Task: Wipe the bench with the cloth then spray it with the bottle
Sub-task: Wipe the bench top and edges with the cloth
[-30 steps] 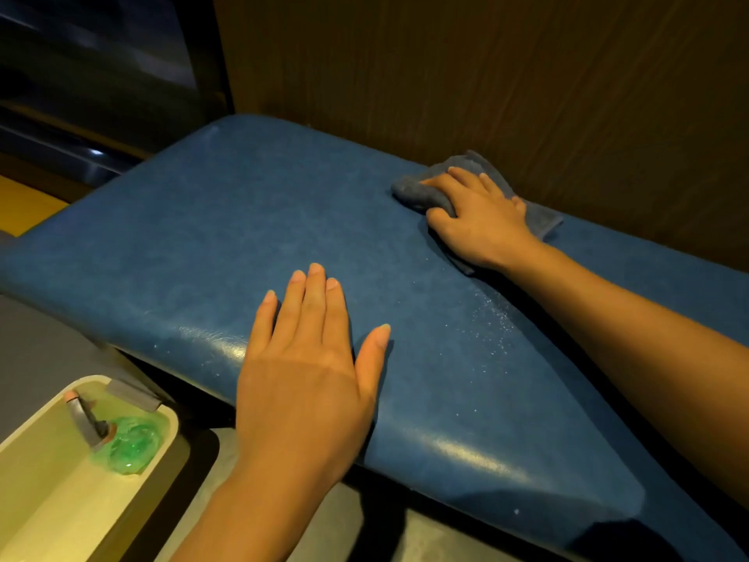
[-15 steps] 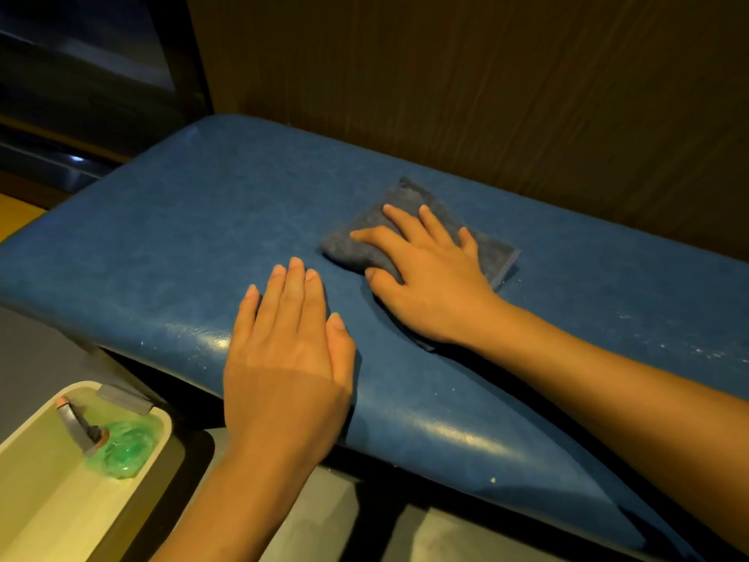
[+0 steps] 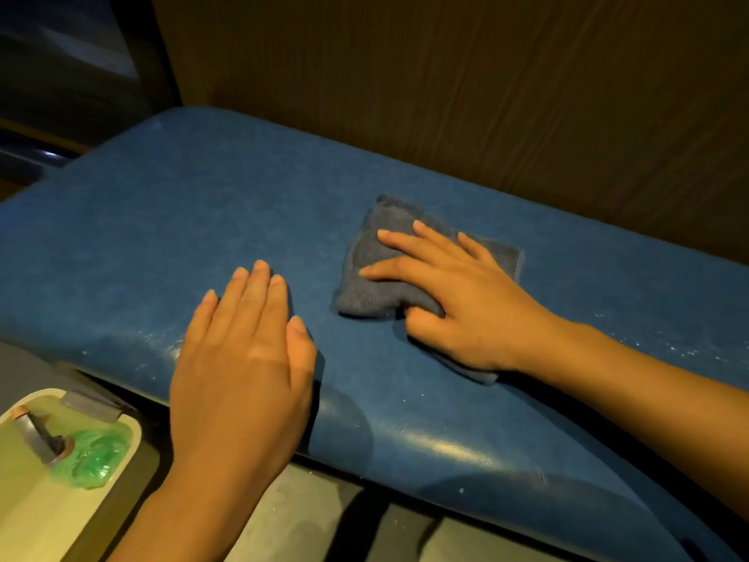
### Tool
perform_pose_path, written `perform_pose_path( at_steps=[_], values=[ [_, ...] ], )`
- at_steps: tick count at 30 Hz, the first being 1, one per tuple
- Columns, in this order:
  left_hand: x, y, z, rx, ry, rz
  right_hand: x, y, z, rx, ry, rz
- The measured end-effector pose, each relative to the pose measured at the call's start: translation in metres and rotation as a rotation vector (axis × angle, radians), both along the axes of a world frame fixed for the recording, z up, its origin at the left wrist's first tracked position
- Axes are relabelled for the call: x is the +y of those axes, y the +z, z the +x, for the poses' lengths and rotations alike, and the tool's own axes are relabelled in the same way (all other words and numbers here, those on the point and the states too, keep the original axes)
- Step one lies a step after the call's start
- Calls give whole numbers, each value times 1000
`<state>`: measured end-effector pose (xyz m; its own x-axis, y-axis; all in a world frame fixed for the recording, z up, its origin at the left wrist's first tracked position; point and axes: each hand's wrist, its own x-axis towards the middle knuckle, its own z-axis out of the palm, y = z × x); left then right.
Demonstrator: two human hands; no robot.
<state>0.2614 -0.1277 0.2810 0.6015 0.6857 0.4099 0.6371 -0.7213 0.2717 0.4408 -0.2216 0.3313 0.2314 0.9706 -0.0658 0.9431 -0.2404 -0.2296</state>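
Note:
A blue padded bench (image 3: pixel 170 221) runs across the view in front of a dark wooden wall. A folded grey cloth (image 3: pixel 367 277) lies on its middle. My right hand (image 3: pixel 466 302) presses flat on the cloth, fingers spread over it and thumb tucked at its near edge. My left hand (image 3: pixel 243 358) rests flat on the bench's front edge, to the left of the cloth, holding nothing. A green spray bottle (image 3: pixel 87 456) with a grey nozzle lies in a pale tray at the lower left. White specks dot the bench to the right of my right wrist.
The pale tray (image 3: pixel 36 517) sits on the floor below the bench's front edge. The wooden wall (image 3: pixel 486 95) closes off the far side of the bench. A dark ledge (image 3: pixel 48 156) lies past the bench's left end.
My right hand has slid the cloth from the far side of the bench toward me and leftward, to near my left hand. My left hand has stayed flat on the front edge.

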Motion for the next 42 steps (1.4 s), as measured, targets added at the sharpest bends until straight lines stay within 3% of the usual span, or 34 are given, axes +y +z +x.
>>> perform_pose_path(
  at_steps=[10,17,28,33,38,42],
  values=[
    [0,-3,-1,29,10,-2,41,3,71,12,-265,59],
    [3,-13,-1,-56,-22,-59,43,5,111,39,-373,88],
    [4,-23,5,-107,6,-21,-10,-2,67,-50,-546,65],
    [4,-26,6,-95,14,5,-16,-2,15,-20,-525,20],
    [18,-43,6,-46,-23,-116,-16,-4,-29,16,-411,29],
    [9,-26,6,-61,1,-40,-17,-3,-50,37,-265,16]
  ],
)
